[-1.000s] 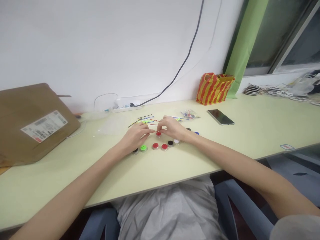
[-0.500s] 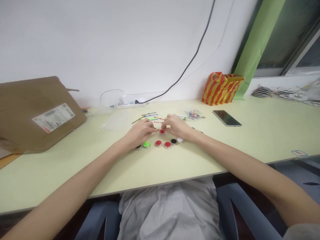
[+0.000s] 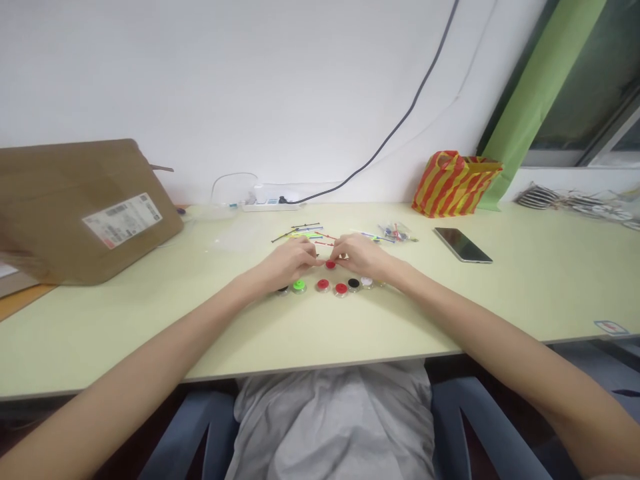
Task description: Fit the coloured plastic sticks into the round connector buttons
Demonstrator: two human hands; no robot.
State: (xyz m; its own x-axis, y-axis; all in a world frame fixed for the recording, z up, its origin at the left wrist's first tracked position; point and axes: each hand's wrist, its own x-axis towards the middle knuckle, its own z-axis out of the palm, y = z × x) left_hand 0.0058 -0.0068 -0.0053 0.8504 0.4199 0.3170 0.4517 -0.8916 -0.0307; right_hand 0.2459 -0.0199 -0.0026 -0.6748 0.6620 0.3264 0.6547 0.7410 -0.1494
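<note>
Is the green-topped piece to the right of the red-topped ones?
No, the green-topped piece sits left of all three red-topped pieces.

Discs (image 3: 323, 285), near centre: smooth coloured plastic on clear, shiny plastic bases (image 3: 341, 295). Rods (image 3: 304, 234), just beyond: coloured plastic. Packet (image 3: 397, 233), right of the rods: transparent film, crinkled, glossy. Table (image 3: 150, 333): smooth pale top, low sheen. Box (image 3: 50, 193), left: matt brown cardboard, with smooth paper label (image 3: 123, 220). Bag (image 3: 455, 185), far right: striped plastic-looking sheet, creased, faint sheen. Phone (image 3: 463, 245), right: glossy dark glass face. Power strip (image 3: 260, 208), far: white hard plastic. Cable (image 3: 413, 107): dark, rubbery, matt. Wall (image 3: 200, 80): smooth, matt. Curtain (image 3: 545, 100), far right: matt green sheet, cloth or paper uncertain. Garment (image 3: 330, 427), near: soft grey cloth, wrinkled, matt. Chair arms (image 3: 210, 413), near: smooth blue-grey plastic, matt
</note>
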